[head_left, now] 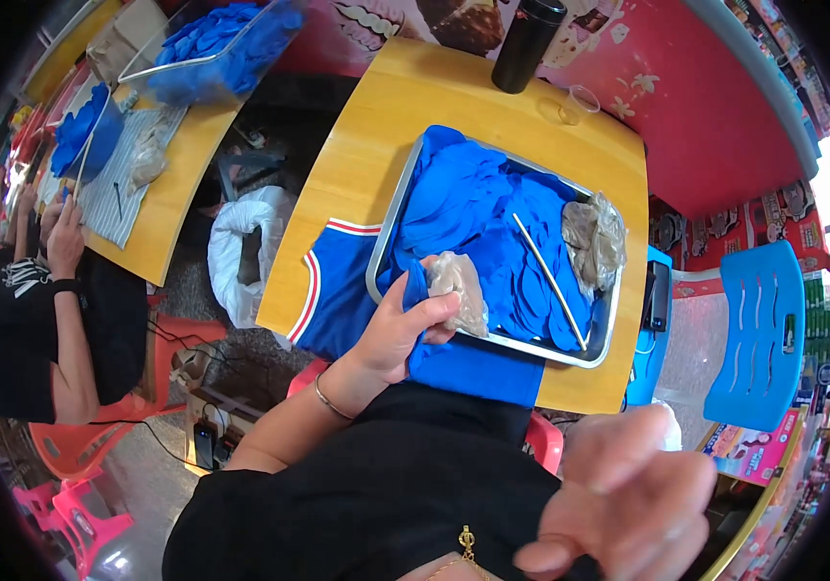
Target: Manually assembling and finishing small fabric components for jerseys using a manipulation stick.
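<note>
My left hand (pixel 391 334) is closed at the near left edge of a metal tray (pixel 584 360). Between its thumb and fingers are a blue fabric piece (pixel 416 288) and a crumpled clear plastic bag (pixel 463 290) with something pale inside. Blue fabric pieces (pixel 463 208) are heaped in the tray. A thin pale stick (pixel 549 279) lies slanted across them. In the tray's right corner rests another clear plastic bag (pixel 597 242) with brownish contents. My right hand (pixel 628 494), blurred, is raised at the lower right, fingers apart and nothing in it.
Under the tray, a blue jersey-like cloth (pixel 333 290) covers part of the yellow table (pixel 357 126). A black bottle (pixel 528 44) and a clear cup (pixel 582 102) stand at the back. At the left table, a person (pixel 71 320) handles a stick near blue pieces. A blue chair (pixel 749 334) stands right.
</note>
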A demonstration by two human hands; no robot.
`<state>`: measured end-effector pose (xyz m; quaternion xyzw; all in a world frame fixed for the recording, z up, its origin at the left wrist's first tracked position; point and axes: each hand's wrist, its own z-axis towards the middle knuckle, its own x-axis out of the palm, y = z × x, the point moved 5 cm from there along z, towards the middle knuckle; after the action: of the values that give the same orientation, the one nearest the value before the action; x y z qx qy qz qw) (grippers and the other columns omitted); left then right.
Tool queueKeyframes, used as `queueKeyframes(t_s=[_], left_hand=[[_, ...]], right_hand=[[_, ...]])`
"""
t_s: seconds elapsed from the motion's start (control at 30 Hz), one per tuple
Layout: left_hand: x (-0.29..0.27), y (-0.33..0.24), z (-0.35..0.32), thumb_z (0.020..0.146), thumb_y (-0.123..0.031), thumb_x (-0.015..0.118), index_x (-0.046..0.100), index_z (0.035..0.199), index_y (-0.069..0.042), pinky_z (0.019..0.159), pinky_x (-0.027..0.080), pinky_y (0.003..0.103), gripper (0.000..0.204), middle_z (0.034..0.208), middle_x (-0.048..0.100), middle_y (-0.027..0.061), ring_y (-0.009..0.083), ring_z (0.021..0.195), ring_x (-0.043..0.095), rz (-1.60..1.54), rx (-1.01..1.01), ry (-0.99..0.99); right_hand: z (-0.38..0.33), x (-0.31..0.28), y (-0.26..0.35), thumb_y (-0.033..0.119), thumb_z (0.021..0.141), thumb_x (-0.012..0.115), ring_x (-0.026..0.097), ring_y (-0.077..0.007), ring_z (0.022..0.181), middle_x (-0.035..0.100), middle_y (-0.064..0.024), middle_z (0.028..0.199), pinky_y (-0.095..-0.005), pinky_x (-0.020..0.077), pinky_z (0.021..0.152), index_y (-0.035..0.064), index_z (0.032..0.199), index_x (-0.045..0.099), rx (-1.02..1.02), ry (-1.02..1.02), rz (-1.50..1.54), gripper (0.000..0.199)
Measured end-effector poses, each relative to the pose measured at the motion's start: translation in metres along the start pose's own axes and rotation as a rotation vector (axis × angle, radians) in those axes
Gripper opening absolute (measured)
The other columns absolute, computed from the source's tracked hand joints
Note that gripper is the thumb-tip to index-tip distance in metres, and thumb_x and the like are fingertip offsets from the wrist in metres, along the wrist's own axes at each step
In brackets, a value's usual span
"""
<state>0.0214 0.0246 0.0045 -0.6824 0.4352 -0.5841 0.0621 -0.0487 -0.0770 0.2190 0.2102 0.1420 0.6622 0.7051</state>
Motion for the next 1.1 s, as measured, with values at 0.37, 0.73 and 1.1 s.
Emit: queueKeyframes(t_s=[0.37,0.73,1.1], left_hand=[[0.019,0.007,-0.009,0.082,-0.012,0.067,0.051,0.117,-0.007,0.067,0.043,0.019,0.039,0.091,0.057,-0.0013,0.0046,0.079,0.053,0.127,0.034,0.144],[0.019,-0.003,0.003,0.084,-0.009,0.058,0.041,0.127,-0.002,0.092,0.037,0.027,0.046,0.114,0.051,0.0057,0.0126,0.102,0.049,0.457,0.131,0.134],[0.007,0.014,0.014,0.088,-0.003,0.045,0.041,0.124,-0.002,0.09,0.044,0.029,0.036,0.116,0.053,0.0094,0.0139,0.103,0.054,0.128,-0.027,0.075]], right_hand=[[-0.126,-0.052,-0.152,0.033,0.094,0.047,0.051,-0.017,0.106,0.054,-0.0098,0.115,-0.0294,0.04,0.09,0.0027,0.126,0.044,1.382,0.316,0.438,0.044],[-0.103,-0.092,-0.154,0.006,0.088,0.054,0.053,-0.0075,0.077,0.055,-0.004,0.082,-0.0227,0.0434,0.067,0.0026,0.096,0.045,1.03,0.165,-0.253,0.013],[-0.113,-0.105,-0.151,0.013,0.092,0.051,0.048,-0.0048,0.075,0.051,0.0019,0.084,-0.0204,0.0402,0.068,0.0062,0.1,0.05,1.233,-0.078,0.25,0.011]])
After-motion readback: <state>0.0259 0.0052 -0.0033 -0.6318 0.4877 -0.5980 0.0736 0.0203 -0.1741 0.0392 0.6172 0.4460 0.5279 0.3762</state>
